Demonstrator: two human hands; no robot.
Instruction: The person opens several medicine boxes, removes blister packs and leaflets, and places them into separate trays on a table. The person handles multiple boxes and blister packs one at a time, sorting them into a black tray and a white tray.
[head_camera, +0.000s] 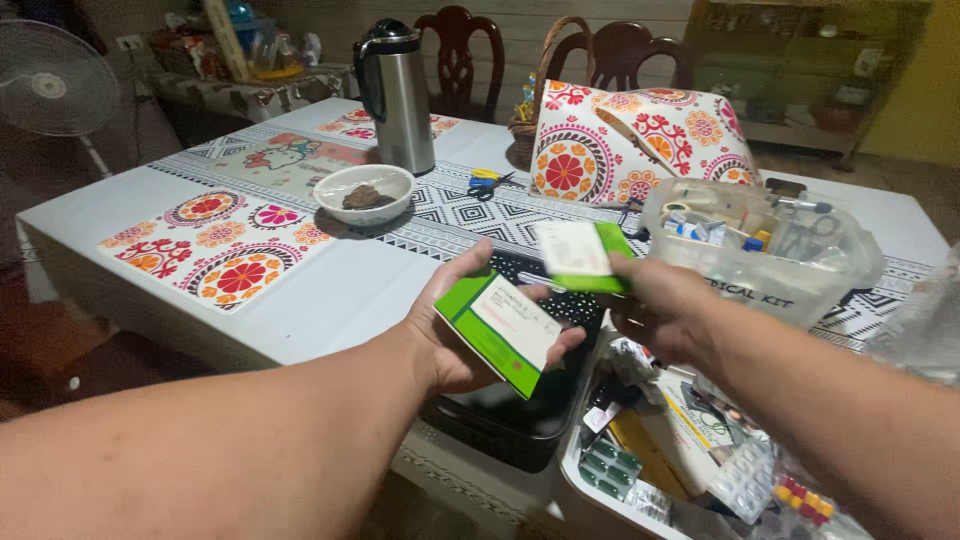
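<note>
My left hand (455, 335) holds a flat green and white medicine box (500, 332), palm up, over a black basket (520, 405). My right hand (665, 310) grips a second green and white box (582, 255) by its near end, held a little higher and to the right of the first. Both boxes hover above the table's near edge. A white tray (640, 510) of blister packs and pill strips lies under my right forearm.
A clear plastic kit box (770, 250) with scissors and small packs stands right of my hands. Behind are a floral bag (640, 135), blue-yellow scissors (487, 182), a steel thermos jug (395, 95), a white bowl (363, 193), floral placemats (215, 250) and wooden chairs (460, 55).
</note>
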